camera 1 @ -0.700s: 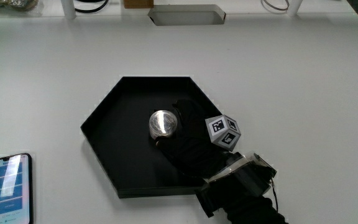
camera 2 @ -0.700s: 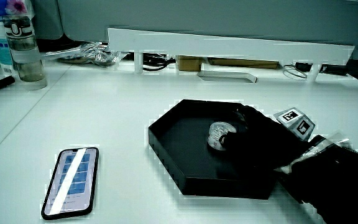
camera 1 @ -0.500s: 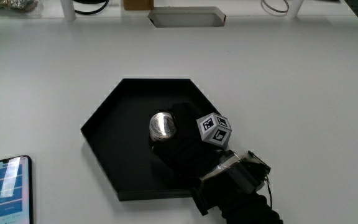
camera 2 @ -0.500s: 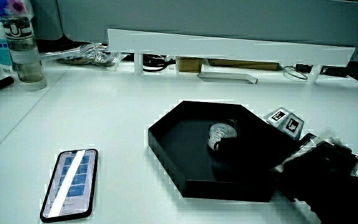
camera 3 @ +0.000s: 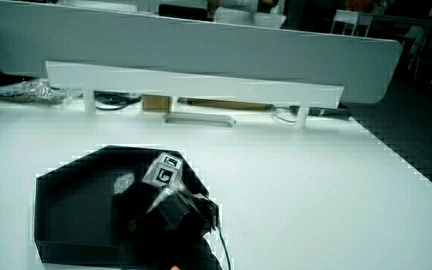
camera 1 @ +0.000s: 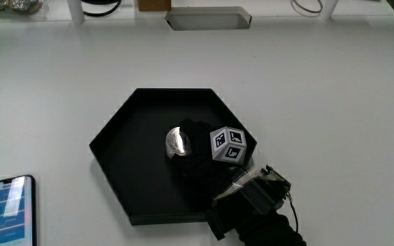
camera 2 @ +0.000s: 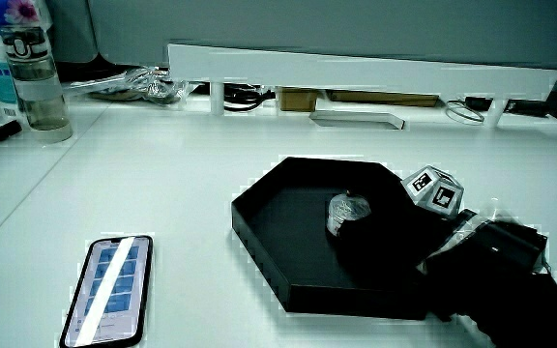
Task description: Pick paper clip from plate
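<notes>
A black hexagonal plate lies in the middle of the white table and shows in both side views. Near its centre sits a small silvery paper clip, tilted, also seen in both side views. The gloved hand reaches into the plate from the edge nearest the person, with its fingers curled around the clip. The patterned cube sits on the back of the hand. The hand covers part of the clip.
A phone lies face up beside the plate, close to the person's edge of the table. A clear bottle stands near the low partition. A shallow grey tray and cables lie by the partition.
The hand has slid further into the plate and closed over the clip. The clip, which lay flat and round, now looks tilted and partly covered.
</notes>
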Demonstrator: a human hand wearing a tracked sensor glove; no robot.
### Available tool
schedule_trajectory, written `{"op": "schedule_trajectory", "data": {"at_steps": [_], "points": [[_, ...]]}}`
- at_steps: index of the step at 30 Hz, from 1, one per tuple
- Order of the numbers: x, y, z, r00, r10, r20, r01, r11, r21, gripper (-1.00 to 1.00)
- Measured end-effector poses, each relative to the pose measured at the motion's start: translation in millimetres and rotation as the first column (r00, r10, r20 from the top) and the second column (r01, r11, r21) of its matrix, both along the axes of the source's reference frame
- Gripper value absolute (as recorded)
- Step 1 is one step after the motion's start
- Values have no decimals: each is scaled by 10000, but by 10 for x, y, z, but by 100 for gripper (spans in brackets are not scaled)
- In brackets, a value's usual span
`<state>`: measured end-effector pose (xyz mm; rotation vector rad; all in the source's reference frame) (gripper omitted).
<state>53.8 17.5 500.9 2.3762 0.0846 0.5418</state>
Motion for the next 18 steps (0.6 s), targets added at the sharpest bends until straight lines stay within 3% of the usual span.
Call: {"op": "schedule_trajectory", "data": {"at_steps": [3, 6, 8, 13, 15, 17, 18], "points": [[0, 17, 11, 9994, 329, -144, -324, 9989, 348, 100], [40, 16, 44, 9967, 722, 381, -725, 9974, 58, 100], [53, 28, 70, 9951, 904, 389, -908, 9958, 94, 100], [185, 19, 21, 9736, 1865, 1315, -1868, 9823, -101, 100], [227, -4, -50, 9651, 1995, 1694, -2046, 9787, 135, 100], [319, -43, -153, 9620, 2036, 1819, -2199, 9727, 738, 100], [369, -68, -313, 9638, 1981, 1785, -2221, 9669, 1257, 100]]}}
